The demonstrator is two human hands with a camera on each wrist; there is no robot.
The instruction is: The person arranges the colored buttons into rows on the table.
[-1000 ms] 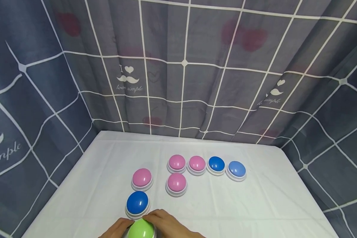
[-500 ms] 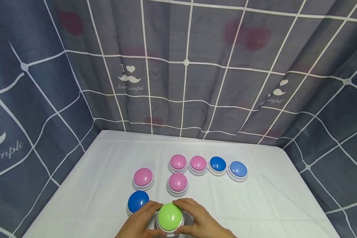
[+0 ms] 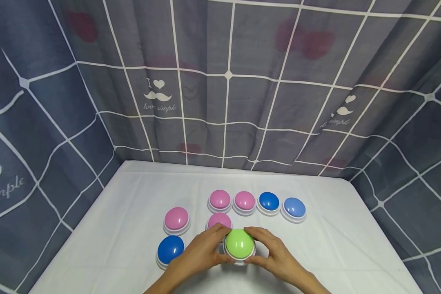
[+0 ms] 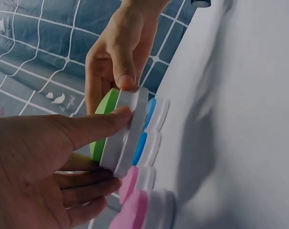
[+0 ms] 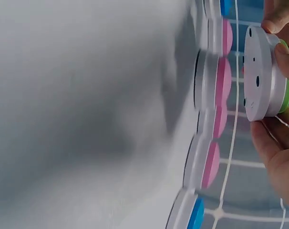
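Both hands hold a green dome push button with a white base between them, lifted off the white table. My left hand grips its left side, thumb at the front and fingers behind. On the other side my right hand pinches the base the same way. The right wrist view shows the base's flat underside with small dark holes, raised from the tabletop. Just behind the held button, a pink button is partly covered by it and my left hand. A dark blue button sits left of my left hand.
Along the back stand two pink buttons, one being the pink button, then a dark blue button and a light blue button. Another pink button is at left. Grey checked curtains enclose the white table.
From the table's front edge, both hands have carried the green button right and away from the body, past the left dark blue button. The other buttons stay where they were.
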